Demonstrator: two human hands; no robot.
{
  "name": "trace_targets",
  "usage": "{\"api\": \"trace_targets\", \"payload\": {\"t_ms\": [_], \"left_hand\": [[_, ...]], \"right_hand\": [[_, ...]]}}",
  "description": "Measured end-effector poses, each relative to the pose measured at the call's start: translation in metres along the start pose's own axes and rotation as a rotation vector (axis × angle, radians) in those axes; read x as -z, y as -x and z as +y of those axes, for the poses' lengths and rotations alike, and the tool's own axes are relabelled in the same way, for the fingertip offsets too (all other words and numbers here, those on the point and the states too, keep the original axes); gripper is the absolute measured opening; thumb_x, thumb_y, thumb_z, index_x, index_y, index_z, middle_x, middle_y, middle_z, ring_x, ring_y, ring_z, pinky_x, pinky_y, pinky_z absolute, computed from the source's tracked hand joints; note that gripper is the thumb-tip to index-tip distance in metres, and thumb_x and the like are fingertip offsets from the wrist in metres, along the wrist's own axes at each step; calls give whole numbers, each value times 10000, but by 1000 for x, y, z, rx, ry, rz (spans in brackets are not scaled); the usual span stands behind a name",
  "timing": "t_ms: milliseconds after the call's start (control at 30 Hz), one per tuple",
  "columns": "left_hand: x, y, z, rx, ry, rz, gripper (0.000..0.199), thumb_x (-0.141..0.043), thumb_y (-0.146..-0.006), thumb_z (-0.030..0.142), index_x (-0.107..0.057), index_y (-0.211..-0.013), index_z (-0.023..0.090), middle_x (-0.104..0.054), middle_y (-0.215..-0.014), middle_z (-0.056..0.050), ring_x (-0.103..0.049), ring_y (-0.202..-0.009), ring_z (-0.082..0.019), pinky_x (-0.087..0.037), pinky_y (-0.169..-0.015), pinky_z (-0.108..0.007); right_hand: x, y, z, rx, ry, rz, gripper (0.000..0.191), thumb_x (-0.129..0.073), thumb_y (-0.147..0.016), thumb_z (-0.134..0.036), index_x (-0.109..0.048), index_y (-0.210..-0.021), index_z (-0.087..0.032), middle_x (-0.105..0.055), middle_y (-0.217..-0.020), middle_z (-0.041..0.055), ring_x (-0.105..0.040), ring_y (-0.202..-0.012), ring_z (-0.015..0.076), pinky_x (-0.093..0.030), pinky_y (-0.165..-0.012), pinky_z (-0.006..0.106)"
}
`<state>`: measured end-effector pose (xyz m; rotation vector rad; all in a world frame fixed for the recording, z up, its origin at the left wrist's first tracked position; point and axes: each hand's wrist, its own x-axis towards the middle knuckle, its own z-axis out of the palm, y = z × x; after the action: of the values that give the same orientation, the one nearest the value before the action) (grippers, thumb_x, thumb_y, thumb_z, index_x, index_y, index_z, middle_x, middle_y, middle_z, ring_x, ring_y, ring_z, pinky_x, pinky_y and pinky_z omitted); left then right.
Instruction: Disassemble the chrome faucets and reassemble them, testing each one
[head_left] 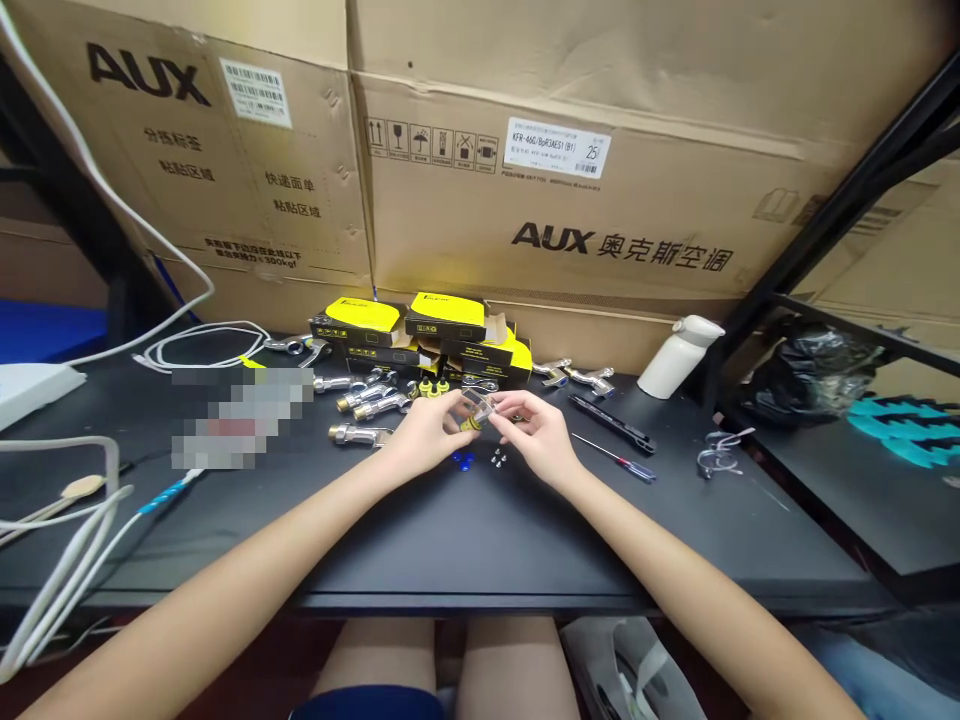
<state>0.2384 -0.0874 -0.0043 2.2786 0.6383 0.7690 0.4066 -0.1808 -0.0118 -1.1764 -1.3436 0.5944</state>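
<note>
In the middle of the desk my left hand is closed around a small faucet valve cartridge with a yellow band. A shiny metal faucet handle sits against its top, and my right hand pinches that handle with thumb and fingertips. Just below the hands lie several small blue caps and several small silver screws. Behind my left hand are chrome faucet bodies with brass ends and other yellow-and-black cartridges. How the held parts join is partly hidden by my fingers.
Yellow-and-black boxes are stacked at the back. To the right lie chrome handles, a black tool, a screwdriver, glasses and a white bottle. White cables run along the left.
</note>
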Motion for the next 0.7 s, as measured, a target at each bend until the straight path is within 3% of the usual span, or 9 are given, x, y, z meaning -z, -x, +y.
{"api": "trace_targets", "payload": {"t_ms": [200, 367, 467, 533, 700], "left_hand": [[2, -1, 3, 27, 76, 22, 282, -673, -758, 335, -629, -981, 168, -735, -957, -76, -680, -646, -162, -540, -594, -260], [5, 2, 9, 1, 122, -2, 380, -717, -739, 382, -658, -1057, 182, -739, -925, -56, -681, -676, -171, -550, -626, -268], [7, 1, 7, -8, 166, 19, 287, -680, -780, 413, -692, -954, 185, -736, -948, -56, -680, -726, -174, -566, -680, -280], [8, -1, 3, 24, 199, 36, 289, -669, -786, 443, -683, -881, 170, -714, -1062, -78, -686, -726, -170, -578, -668, -282], [11, -7, -3, 227, 438, 82, 399, -761, -677, 496, -651, -835, 146, -577, -1308, -120, -714, -703, -176, -583, -524, -265]], "right_hand": [[1, 1, 2, 31, 84, 6, 206, -663, -823, -390, -650, -872, -191, -664, -1098, 86, -649, -860, 186, -569, -602, 283], [0, 4, 4, 61, 70, -33, 176, -675, -824, -365, -682, -850, -192, -670, -1138, 104, -664, -942, 227, -578, -706, 342], [0, 5, 1, 68, 88, -69, 192, -627, -862, -368, -714, -921, -207, -646, -1212, 106, -638, -1034, 246, -576, -770, 372], [0, 5, -1, 80, 112, -78, 230, -595, -880, -363, -705, -1022, -219, -623, -1238, 101, -645, -972, 216, -578, -749, 356], [6, 2, -1, 147, 357, -77, 188, -563, -893, -314, -691, -990, -216, -665, -929, 63, -623, -790, 185, -549, -678, 330]]}}
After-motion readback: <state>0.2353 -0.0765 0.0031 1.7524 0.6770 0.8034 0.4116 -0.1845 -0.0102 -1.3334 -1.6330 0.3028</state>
